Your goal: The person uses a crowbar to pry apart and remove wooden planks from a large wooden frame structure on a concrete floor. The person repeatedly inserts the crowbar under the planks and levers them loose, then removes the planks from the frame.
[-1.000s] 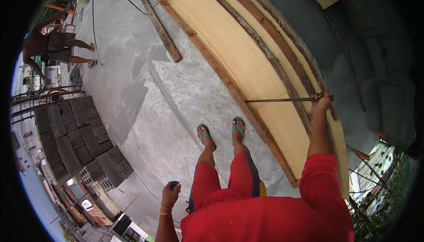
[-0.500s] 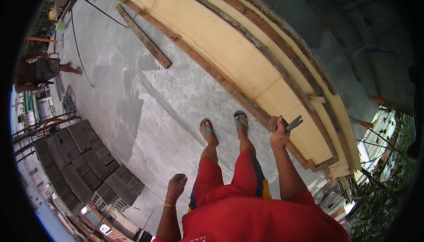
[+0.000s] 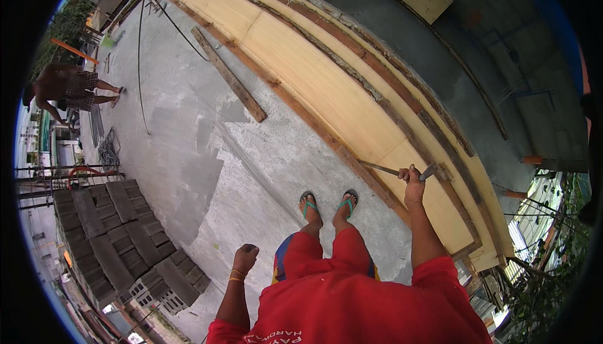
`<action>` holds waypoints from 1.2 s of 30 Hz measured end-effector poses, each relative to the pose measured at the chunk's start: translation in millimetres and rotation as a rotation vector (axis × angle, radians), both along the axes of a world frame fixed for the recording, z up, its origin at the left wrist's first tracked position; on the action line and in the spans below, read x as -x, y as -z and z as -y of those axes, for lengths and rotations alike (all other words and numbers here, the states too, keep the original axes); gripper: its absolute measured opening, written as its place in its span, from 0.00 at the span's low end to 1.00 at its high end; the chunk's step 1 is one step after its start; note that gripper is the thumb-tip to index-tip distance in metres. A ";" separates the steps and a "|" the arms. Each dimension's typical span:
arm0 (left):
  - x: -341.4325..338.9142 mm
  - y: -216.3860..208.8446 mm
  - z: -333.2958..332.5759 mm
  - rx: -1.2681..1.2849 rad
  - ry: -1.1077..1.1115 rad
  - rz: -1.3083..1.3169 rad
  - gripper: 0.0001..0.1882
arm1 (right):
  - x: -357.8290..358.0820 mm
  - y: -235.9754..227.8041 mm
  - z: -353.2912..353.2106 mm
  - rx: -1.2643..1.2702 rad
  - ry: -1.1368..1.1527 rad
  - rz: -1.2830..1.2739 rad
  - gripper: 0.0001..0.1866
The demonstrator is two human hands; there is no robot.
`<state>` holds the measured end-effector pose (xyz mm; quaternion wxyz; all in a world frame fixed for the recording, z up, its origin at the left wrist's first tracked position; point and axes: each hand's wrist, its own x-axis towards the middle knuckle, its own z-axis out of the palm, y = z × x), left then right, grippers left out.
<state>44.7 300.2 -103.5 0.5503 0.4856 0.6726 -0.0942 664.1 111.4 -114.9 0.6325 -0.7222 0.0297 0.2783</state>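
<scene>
My right hand [image 3: 414, 186] is closed round a pry bar [image 3: 385, 169] with a broad, forked-looking metal end. The thin shaft reaches left over the long yellow plywood panel [image 3: 326, 114], which is edged with rough wooden battens [image 3: 295, 96]. Whether the bar's tip touches the wood I cannot tell. My left hand [image 3: 244, 259] hangs low on the left with its fingers curled. A dark patch shows at its fingertips, too small to name. A bracelet circles that wrist.
My sandalled feet stand on a grey concrete slab [image 3: 182, 136]. A loose plank [image 3: 229, 74] lies ahead. Stacked hollow blocks [image 3: 119, 231] stand at left, and a bent rod [image 3: 141, 74] lies beyond them. Another person [image 3: 69, 89] walks far left. Foliage [image 3: 553, 250] hangs at right.
The pry bar has turned in my right hand, so its long shaft now shows pointing left over the plywood. My view has shifted, and the other person's legs are now apart in a stride.
</scene>
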 end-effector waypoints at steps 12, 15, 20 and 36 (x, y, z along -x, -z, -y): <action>-113.7 -41.8 -13.6 -0.136 0.184 0.028 0.17 | -69.4 -39.1 -14.9 -0.070 0.101 -0.065 0.27; -125.1 -42.5 -5.6 -0.213 0.269 0.032 0.18 | -57.7 -35.0 3.0 -0.153 0.122 -0.081 0.28; -149.2 -53.3 3.1 -0.188 0.248 0.017 0.20 | -42.2 -22.5 24.8 -0.130 0.056 -0.068 0.26; -79.3 -65.2 32.0 -0.168 0.111 -0.099 0.20 | -91.1 -23.0 36.0 0.101 -0.023 -0.136 0.19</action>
